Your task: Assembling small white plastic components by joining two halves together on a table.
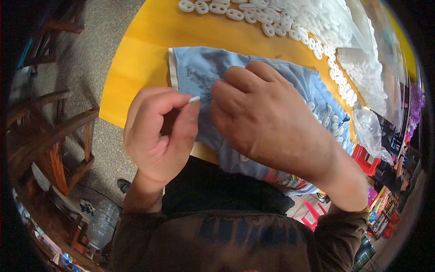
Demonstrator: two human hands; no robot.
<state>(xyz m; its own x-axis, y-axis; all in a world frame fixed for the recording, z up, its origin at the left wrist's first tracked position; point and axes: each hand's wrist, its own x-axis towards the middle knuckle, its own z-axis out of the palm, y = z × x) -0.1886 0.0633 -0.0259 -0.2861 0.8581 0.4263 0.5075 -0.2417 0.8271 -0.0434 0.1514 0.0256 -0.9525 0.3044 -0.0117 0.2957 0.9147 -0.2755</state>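
Presently pinching a white piece [194, 99] between thumb and forefinger tips of the left hand [158, 131], raised above the blue cloth [210, 131]. Seen nearly edge-on, with long axis running roughly crosswise and tipped slightly upward toward the right. Lying just left of the right hand [267, 111], near its bent fingers but apart from them across a narrow gap. Nearer by contact to the left hand, then; only that short sideways gap between piece and right hand.

As for the hands, apart from each other, without touching. On the left, thumb and forefinger clamped on the piece, other fingers curled loosely toward the palm. On the right, back of the hand upward, fingers folded under, with tips hidden beneath the knuckles; impossible to say whether gripping something or nothing.

Just beyond the hands, strewn over the cloth close to the right knuckles, small dark clips [201, 78]. Farther off, along the far edge of the yellow surface [140, 59], loose white links [268, 30] beside a larger heap [312, 18]. Also resting on the cloth, right of the right hand, a smaller cluster [334, 119].
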